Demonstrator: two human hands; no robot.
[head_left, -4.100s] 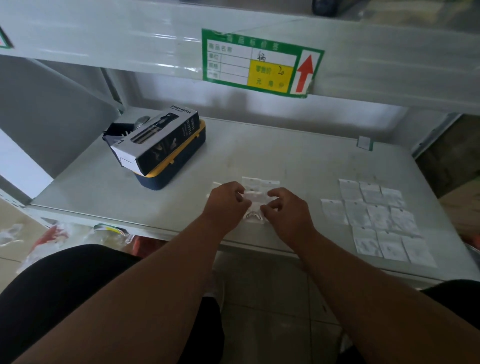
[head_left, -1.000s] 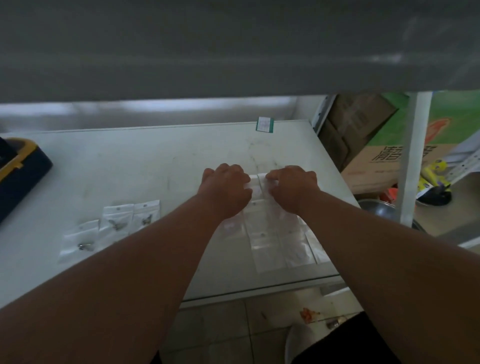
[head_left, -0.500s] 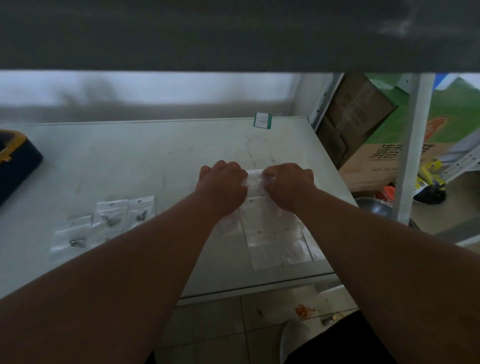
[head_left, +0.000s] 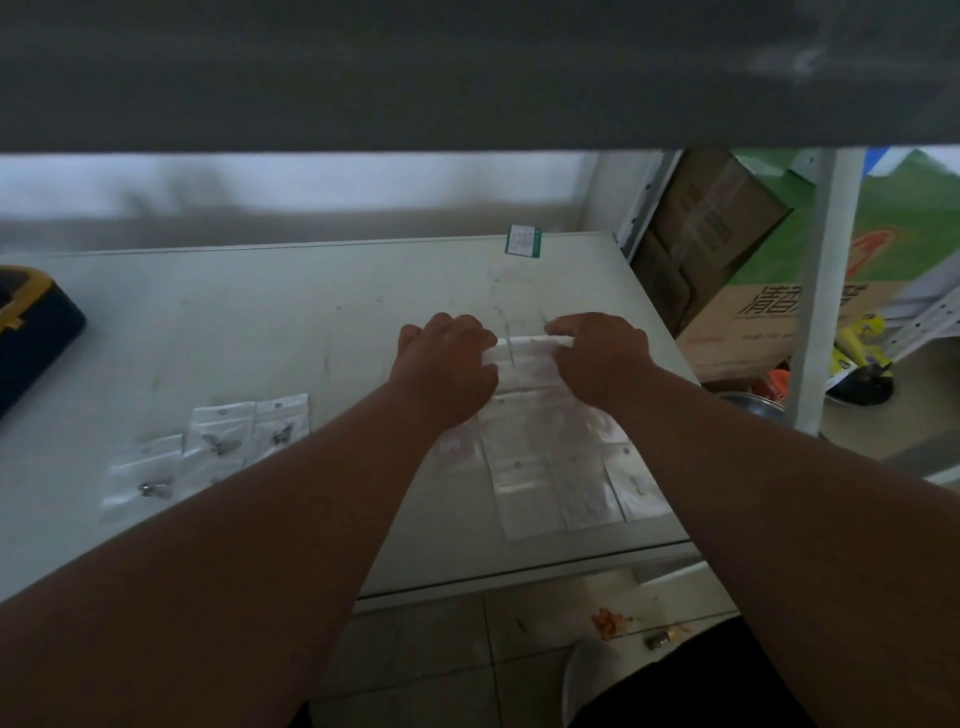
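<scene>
Both my hands are at the far end of a grid of small clear plastic bags (head_left: 561, 483) laid flat on the right part of a pale shelf (head_left: 291, 332). My left hand (head_left: 448, 364) and my right hand (head_left: 597, 358) each pinch a side of one small clear bag (head_left: 524, 358) at the top of that grid, fingers curled on its edges. The bag lies on or just above the shelf surface. Three more small bags (head_left: 223, 447) holding metal parts lie to the left, apart from my hands.
A dark blue case with a yellow rim (head_left: 31, 332) sits at the shelf's left edge. A small green label (head_left: 523, 241) lies at the back. An upper shelf (head_left: 467, 73) hangs low overhead. A white post (head_left: 826, 291) and cardboard boxes (head_left: 727, 249) stand to the right.
Since 4.1 s ago my hands went from the left group of bags to the right grid. Over the last second they stay on the top bag, with only slight view shift.
</scene>
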